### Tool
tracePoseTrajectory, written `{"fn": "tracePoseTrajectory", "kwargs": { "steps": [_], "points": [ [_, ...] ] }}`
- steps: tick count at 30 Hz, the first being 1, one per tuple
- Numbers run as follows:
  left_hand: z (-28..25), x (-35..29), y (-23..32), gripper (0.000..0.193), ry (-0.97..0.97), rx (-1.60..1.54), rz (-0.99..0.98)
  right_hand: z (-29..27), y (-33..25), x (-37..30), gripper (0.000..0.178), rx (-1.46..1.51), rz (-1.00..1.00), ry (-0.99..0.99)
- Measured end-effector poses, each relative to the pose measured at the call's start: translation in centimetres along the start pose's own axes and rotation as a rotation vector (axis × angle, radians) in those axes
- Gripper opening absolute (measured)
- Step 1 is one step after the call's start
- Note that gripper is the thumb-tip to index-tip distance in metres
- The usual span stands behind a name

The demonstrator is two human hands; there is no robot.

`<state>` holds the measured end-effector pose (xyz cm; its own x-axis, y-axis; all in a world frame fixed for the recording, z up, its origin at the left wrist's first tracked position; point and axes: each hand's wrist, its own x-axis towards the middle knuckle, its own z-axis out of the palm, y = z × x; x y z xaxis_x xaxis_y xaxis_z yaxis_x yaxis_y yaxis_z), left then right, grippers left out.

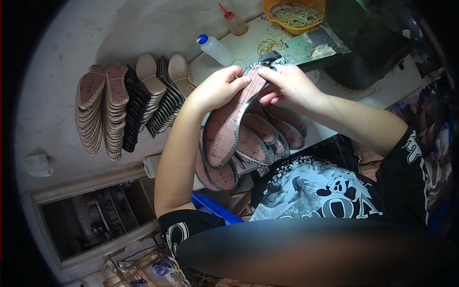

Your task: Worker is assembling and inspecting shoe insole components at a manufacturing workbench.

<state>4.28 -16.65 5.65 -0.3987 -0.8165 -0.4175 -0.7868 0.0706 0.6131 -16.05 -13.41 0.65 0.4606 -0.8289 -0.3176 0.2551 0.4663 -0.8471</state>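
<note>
Both my hands grip a shoe insole with a pinkish-brown underside and a dark edge folded over and gathered along its rim. My left hand has its thumb on the insole's narrow end, with the other fingers hidden behind. My right hand pinches the same end from the right, thumb on top, near a dark machine arm. Just below lie several loose insoles with similar pinkish faces, overlapping on the table edge. Part of them is covered by the held one.
Bundled stacks of beige insoles and black insoles stand along the wall at left. Toward the back are a white bottle with a blue cap, a red-tipped glue bottle and a yellow basket of rubber bands. A green machine stands at right.
</note>
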Motion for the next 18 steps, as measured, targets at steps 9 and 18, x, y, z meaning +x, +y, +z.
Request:
{"fn": "tracePoseTrajectory", "kwargs": {
  "steps": [9,18],
  "points": [
    [1.1,-0.7,1.1,0.021,-0.052,-0.283,-0.093,-0.2,-0.1,0.4,0.031,-0.028,0.031,-0.029],
    [1.4,-1.1,1.1,0.021,0.027,-0.375,-0.215,0.0,-0.4,0.4,0.030,-0.040,0.014,0.002]
  ]
}}
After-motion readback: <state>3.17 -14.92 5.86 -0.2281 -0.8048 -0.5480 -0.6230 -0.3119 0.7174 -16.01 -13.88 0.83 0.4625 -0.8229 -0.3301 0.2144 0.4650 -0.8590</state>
